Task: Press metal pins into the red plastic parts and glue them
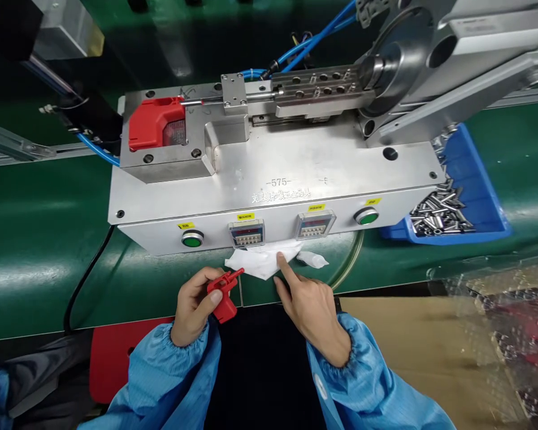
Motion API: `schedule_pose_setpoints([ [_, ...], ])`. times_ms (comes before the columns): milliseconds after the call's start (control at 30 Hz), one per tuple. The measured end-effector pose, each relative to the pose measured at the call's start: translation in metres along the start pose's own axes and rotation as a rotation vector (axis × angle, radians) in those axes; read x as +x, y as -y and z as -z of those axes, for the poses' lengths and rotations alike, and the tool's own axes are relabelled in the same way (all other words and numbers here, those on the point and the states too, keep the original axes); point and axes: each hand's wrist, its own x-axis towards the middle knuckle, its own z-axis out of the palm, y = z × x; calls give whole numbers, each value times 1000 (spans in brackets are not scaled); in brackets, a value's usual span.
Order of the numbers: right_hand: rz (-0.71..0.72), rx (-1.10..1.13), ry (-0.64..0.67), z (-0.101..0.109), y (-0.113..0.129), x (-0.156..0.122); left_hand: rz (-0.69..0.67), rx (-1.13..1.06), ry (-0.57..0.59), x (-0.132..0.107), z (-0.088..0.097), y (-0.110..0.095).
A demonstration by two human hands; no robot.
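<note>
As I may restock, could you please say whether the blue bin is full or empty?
Partly filled: metal tubes lie heaped in the blue bin, with its right side bare.

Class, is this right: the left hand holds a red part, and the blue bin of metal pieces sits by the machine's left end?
No: in the head view, the blue bin of metal pieces sits by the machine's right end. The left hand holds a red part.
</note>
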Motion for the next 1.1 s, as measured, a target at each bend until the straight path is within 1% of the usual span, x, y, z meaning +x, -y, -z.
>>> schedule_pose_setpoints([
  [67, -20, -35, 11, 0, -3, -3, -2, -9, 45, 3, -4, 2],
  [167, -45, -45, -4, -2, -2, -2, -8, -13, 86, 6, -8, 2],
  [267, -61, -54, -30, -3, 0, -6, -12, -9, 95, 6, -7, 2],
  [333, -50, -68, -16, -2, -1, -12, -5, -1, 83, 5, -6, 3],
  [433, -25, -89, 47, 2, 0, -11, 14, 7, 59, 3, -5, 6],
  [533, -56, -103, 146, 8, 7, 5, 28, 3, 56, 2, -7, 6],
  [633, -63, -111, 206, 11, 16, 16, 22, -7, 63, 0, -8, 4],
  [700, -8, -99, 223, 11, 19, 9, 13, -9, 57, 0, -6, 3],
  [767, 29, -84, 223, 10, 18, -5, 9, -9, 34, -1, -5, 3],
  [833, -9, -90, 219, 10, 13, -14, 4, -17, 17, 0, -4, 4],
  [867, -47, -100, 223, 11, 10, -14, 2, -24, 16, 0, -4, 4],
  [967, -125, -115, 273, 14, 7, 2, 4, -29, 51, 0, -6, 4],
  [1033, -112, -99, 323, 17, 11, 18, 5, -20, 78, 0, -7, 3],
  [1100, -56, -70, 373, 20, 19, 27, 6, -14, 84, -2, -6, 1],
])
